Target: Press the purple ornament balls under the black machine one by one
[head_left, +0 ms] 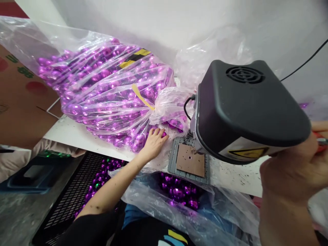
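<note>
My left hand (155, 141) reaches over the near side of the clear plastic bag, its fingers apart and bent down on shiny purple faceted balls (176, 123). One ball shows at the fingertips; whether it is gripped is unclear. Just right of the hand lies a brown square pad (191, 160) with a small hole, on a grey base plate (173, 164). Above it juts the black housing (256, 109) of a bench machine with a vent and a yellow warning label. At the right edge my right hand (294, 167) is closed around a handle with a red part (321, 140), mostly hidden.
A large tied bag of purple balls (102, 92) fills the table's left. More purple balls (178, 191) lie in plastic on my lap. A black crate (64, 201) stands lower left, beside a cardboard box (23, 102). Another person's sleeve (15, 160) shows at left.
</note>
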`<action>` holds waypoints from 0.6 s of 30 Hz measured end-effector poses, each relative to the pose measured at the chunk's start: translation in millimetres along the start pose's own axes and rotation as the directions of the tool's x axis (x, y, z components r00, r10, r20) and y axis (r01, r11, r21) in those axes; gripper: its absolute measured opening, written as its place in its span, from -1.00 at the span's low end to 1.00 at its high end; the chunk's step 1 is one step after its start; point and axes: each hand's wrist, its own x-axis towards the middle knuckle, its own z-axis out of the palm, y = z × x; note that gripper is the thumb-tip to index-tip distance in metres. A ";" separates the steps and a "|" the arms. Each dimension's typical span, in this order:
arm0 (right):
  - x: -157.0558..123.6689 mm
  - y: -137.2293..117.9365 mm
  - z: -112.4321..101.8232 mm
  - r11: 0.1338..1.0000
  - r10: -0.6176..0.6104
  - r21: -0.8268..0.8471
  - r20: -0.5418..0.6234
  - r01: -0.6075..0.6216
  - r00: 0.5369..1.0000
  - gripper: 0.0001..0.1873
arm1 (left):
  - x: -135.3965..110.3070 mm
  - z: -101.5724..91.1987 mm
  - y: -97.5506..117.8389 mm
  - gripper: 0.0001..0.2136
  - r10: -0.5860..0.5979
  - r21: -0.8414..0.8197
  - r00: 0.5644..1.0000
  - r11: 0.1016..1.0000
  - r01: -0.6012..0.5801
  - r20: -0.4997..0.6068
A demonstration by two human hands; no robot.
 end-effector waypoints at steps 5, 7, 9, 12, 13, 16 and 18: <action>17.1 1.4 12.9 0.998 -0.008 0.069 0.005 0.008 1.000 -0.51 | 14.6 -11.3 -14.8 -0.67 -0.046 -0.309 0.998 0.950 0.033 -0.035; 22.0 3.2 18.7 0.996 0.011 0.086 0.005 -0.012 1.000 -0.58 | 6.7 -21.8 -9.3 -0.59 -0.158 -0.663 0.986 0.744 0.085 -0.051; 24.2 3.6 23.2 0.995 0.007 0.100 -0.013 -0.006 1.000 -0.61 | -4.8 -28.7 0.2 -0.56 -0.214 -0.925 0.974 0.351 0.148 0.075; 23.5 2.0 26.5 0.996 -0.016 0.087 -0.025 0.018 1.000 -0.63 | -21.6 -25.2 19.9 -0.52 -0.121 -0.954 0.950 -0.128 0.272 0.287; 22.9 1.7 26.7 0.997 -0.019 0.081 -0.023 0.021 1.000 -0.63 | -25.9 -20.5 27.4 -0.49 -0.096 -0.935 0.942 -0.185 0.302 0.323; 21.7 2.7 26.2 0.996 -0.026 0.087 -0.015 0.028 1.000 -0.63 | -32.9 -1.2 49.3 -0.42 -0.102 -0.930 0.929 -0.134 0.342 0.356; 21.8 4.2 25.7 0.994 -0.018 0.109 -0.003 0.018 1.000 -0.63 | -33.0 11.7 61.2 -0.45 -0.139 -0.939 0.929 -0.024 0.342 0.342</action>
